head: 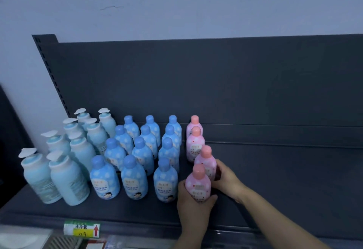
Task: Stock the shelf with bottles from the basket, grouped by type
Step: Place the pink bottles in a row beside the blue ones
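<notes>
A dark shelf (284,180) carries three groups of bottles. Pale blue pump bottles (67,178) stand at the left, and blue-capped cloud-print bottles (133,178) fill the middle in three rows. Pink bottles line up to their right. My left hand (193,207) grips the front pink bottle (198,184) at its base on the shelf. My right hand (227,178) holds the pink bottle behind it (205,161) from the right side. Two more pink bottles (195,142) stand further back. The basket is out of view.
The shelf's right half is bare up to the dark back panel (216,83). A green and yellow price tag (82,229) with a red arrow sits on the front edge. A slotted upright (51,76) stands at the left against the pale wall.
</notes>
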`<state>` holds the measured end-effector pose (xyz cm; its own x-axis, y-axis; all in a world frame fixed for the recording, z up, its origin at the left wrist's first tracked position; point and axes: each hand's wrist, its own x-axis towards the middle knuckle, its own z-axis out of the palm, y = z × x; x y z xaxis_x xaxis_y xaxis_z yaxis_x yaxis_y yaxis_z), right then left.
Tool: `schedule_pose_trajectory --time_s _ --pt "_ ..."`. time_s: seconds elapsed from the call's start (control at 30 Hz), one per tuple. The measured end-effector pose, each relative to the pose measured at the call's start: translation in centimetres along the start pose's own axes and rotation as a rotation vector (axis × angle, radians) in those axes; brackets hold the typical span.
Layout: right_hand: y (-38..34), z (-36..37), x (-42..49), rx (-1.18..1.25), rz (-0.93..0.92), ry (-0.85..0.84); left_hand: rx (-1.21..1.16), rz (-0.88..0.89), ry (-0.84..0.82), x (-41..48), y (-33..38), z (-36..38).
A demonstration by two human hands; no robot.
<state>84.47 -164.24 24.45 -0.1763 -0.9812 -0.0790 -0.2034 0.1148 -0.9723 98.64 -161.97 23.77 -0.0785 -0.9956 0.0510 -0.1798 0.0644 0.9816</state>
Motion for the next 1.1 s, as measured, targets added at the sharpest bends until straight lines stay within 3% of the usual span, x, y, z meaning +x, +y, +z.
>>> schedule_pose_trajectory --time_s 1.1 --pt "0.1 1.2 2.7 -0.021 -0.071 0.002 -0.062 -0.034 0.055 1.9 -0.5 0.8"
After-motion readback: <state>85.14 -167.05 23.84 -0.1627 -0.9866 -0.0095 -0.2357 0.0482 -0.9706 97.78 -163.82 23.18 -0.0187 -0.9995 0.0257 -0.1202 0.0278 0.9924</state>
